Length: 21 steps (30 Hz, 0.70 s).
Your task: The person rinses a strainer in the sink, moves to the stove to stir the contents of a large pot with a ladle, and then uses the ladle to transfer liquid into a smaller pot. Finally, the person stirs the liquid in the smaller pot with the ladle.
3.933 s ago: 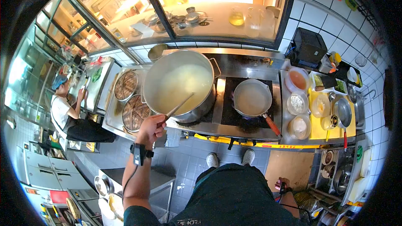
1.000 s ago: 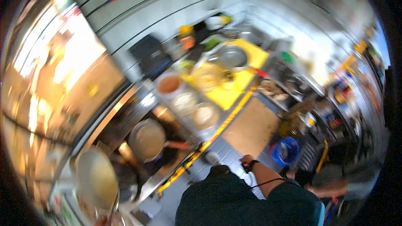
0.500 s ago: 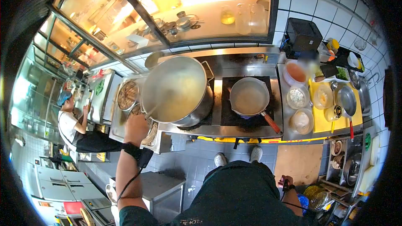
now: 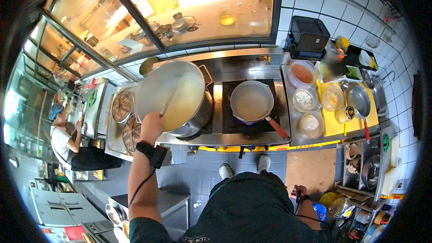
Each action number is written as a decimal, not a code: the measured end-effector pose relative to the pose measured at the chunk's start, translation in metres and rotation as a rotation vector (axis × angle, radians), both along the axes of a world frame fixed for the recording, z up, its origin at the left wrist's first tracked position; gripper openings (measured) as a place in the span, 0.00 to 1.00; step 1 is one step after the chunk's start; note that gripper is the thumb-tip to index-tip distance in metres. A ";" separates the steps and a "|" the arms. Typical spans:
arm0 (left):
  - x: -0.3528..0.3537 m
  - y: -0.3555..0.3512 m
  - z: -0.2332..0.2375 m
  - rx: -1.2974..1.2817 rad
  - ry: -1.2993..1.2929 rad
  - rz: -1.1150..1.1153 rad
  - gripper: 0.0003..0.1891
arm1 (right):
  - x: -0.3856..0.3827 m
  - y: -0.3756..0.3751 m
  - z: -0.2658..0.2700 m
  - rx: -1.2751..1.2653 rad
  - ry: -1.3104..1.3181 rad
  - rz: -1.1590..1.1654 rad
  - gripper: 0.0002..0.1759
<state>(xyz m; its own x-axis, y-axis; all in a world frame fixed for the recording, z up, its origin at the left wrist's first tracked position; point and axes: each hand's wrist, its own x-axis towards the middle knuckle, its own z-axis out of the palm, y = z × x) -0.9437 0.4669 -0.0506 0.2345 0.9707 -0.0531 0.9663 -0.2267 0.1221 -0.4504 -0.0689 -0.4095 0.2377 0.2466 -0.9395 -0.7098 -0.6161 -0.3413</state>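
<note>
My left hand (image 4: 152,127) is closed around the thin handle of a long stirring utensil (image 4: 168,102) at the near rim of a large metal stockpot (image 4: 143,91). The utensil's lower end is hidden in the cloudy, yellowish liquid. Low at my right side hangs my right hand (image 4: 299,192), its fingers loosely bent and apart, with nothing visible in it. To the right of the stockpot, a saucepan (image 4: 252,101) with a wooden handle sits on a burner, a bluish glow under it. Pale liquid shows inside it.
Two round baskets (image 4: 131,135) stand in a steel basin at left. Bowls of red liquid (image 4: 302,72) and white ingredients (image 4: 308,125) line the right counter. A frying pan (image 4: 359,100) rests on a yellow board (image 4: 332,127). A co-worker (image 4: 67,139) stands far left.
My left hand has swung the utensil from the pot's left-front rim toward the right, and its handle now slants the other way. The whole view has shifted slightly. My right hand still hangs low.
</note>
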 end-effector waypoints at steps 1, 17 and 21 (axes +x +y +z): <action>0.005 -0.002 0.004 -0.047 -0.073 0.027 0.13 | 0.011 -0.017 -0.021 0.087 0.147 -0.049 0.13; -0.040 -0.032 0.116 -0.370 0.150 -0.118 0.13 | -0.007 0.000 -0.012 -0.051 -0.059 -0.053 0.08; -0.037 -0.029 0.130 -0.257 0.443 -0.044 0.11 | 0.010 -0.003 -0.022 0.123 0.163 -0.080 0.14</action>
